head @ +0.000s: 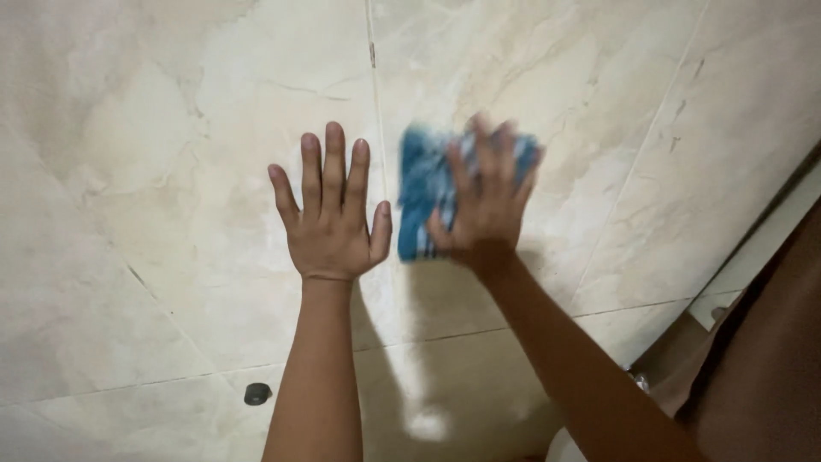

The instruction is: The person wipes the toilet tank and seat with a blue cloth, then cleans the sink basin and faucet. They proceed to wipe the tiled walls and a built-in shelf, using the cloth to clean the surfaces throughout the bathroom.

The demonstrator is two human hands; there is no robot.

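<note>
Two hands on the wall (171, 171): left hand (332, 224) flat, grip wide; right hand (483, 210) presses a blue cloth (421, 192), grip splayed — that blurred cloth could slip free.

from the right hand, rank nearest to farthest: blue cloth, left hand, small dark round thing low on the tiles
1. blue cloth, pressed under the right hand against the tiles
2. left hand, flat on the tiles just to its left
3. dark round thing, far down to the lower left
</note>
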